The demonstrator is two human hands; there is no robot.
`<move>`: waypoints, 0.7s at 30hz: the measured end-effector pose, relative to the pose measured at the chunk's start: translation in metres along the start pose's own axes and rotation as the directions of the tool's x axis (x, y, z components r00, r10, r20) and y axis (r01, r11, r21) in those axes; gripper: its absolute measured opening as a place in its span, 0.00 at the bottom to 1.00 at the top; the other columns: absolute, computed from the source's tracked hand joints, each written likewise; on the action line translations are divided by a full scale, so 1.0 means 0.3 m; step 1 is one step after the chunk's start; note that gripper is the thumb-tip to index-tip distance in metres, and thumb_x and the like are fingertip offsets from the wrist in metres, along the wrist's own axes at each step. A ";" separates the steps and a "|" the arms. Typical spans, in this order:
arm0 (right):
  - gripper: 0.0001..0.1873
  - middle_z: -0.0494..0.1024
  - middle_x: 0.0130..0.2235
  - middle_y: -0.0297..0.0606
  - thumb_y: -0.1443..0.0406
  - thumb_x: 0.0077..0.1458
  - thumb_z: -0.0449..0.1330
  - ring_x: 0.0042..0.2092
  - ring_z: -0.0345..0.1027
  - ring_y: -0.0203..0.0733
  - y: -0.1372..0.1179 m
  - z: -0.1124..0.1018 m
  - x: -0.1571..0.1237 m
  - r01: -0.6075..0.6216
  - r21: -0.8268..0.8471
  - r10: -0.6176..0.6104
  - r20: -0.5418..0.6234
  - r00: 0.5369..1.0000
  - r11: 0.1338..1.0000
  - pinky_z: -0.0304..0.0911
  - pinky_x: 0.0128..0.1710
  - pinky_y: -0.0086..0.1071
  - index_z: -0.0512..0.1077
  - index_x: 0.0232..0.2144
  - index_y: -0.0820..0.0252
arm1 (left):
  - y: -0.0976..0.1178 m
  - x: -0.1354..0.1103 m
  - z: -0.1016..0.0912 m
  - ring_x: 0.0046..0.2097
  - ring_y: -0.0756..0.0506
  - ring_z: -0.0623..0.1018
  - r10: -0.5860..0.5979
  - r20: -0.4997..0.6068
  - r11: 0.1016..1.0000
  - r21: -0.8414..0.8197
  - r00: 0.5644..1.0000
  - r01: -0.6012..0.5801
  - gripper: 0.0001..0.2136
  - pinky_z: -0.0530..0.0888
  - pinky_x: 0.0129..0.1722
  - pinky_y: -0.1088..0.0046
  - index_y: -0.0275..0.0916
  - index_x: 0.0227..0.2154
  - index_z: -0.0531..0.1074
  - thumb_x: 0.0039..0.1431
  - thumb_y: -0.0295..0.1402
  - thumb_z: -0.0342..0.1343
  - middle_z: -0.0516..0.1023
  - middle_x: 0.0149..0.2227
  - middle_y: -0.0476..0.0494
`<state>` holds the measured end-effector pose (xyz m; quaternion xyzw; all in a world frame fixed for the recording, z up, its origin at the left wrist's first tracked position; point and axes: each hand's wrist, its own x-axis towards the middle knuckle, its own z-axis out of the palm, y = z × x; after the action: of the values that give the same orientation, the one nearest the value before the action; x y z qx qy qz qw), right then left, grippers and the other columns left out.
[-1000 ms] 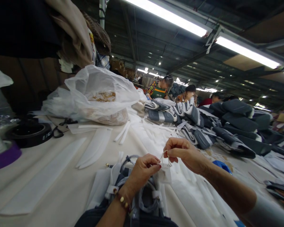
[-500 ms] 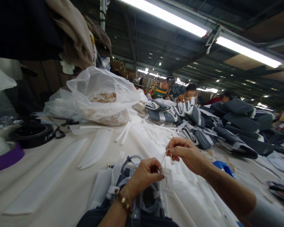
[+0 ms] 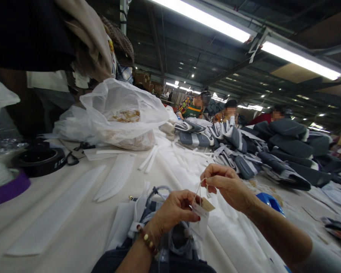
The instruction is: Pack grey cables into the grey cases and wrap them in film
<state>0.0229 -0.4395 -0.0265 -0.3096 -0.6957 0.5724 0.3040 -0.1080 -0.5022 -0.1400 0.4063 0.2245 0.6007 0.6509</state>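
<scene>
My left hand (image 3: 177,208), a beaded bracelet at its wrist, pinches a white hang tag (image 3: 200,220) near its top edge. Behind that tag a small tan tag (image 3: 208,204) shows. A thin pale string (image 3: 199,188) loops up from the tags, and my right hand (image 3: 223,184) holds it between closed thumb and fingertips. Below my left hand lies a dark blue bag (image 3: 156,263) with handles in clear wrap and white padding strips (image 3: 138,216). My left forearm covers part of the bag.
An open plastic bag (image 3: 122,132) stands at the back left. Rolls of black tape (image 3: 39,161) and purple-rimmed cord (image 3: 10,189) lie left. Folded dark grey pieces (image 3: 287,144) are heaped right. A blue object (image 3: 269,203) sits beyond my right forearm. Several people work behind the heap.
The white tag has turned, and the tan tag now shows behind it. The string loop has opened wider between my hands. Both hands stay in nearly the same place.
</scene>
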 end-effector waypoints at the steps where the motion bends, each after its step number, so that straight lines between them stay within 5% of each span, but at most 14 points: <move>1: 0.01 0.74 0.21 0.35 0.68 0.33 0.60 0.21 0.59 0.31 -0.002 0.001 -0.001 0.002 0.005 -0.002 -0.009 1.000 1.000 0.52 0.21 0.27 0.70 0.16 0.61 | -0.003 0.001 -0.001 0.34 0.49 0.74 -0.019 0.011 1.000 -0.012 1.000 0.019 0.16 0.69 0.36 0.74 0.34 0.22 0.68 0.29 0.25 0.70 0.77 0.36 0.44; 10: 0.01 0.74 0.22 0.35 0.69 0.33 0.60 0.21 0.59 0.30 -0.004 -0.004 -0.005 0.022 0.024 -0.022 -0.016 1.000 0.999 0.52 0.21 0.26 0.71 0.16 0.61 | -0.024 0.001 -0.005 0.29 0.50 0.73 -0.153 -0.008 0.981 0.121 0.988 0.152 0.27 0.67 0.31 0.74 0.35 0.38 0.68 0.27 0.22 0.66 0.75 0.31 0.48; 21: 0.02 0.72 0.20 0.34 0.68 0.31 0.61 0.20 0.56 0.30 -0.032 -0.003 -0.007 0.057 0.071 -0.052 -0.070 0.996 0.996 0.51 0.20 0.27 0.70 0.13 0.60 | -0.023 0.004 -0.012 0.26 0.53 0.62 -0.011 -0.143 0.930 0.362 0.990 0.063 0.13 0.57 0.27 0.76 0.35 0.28 0.73 0.33 0.26 0.61 0.68 0.23 0.53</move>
<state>0.0239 -0.4420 -0.0169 -0.2986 -0.6717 0.5781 0.3543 -0.1065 -0.4998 -0.1474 0.4731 0.3845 0.5631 0.5579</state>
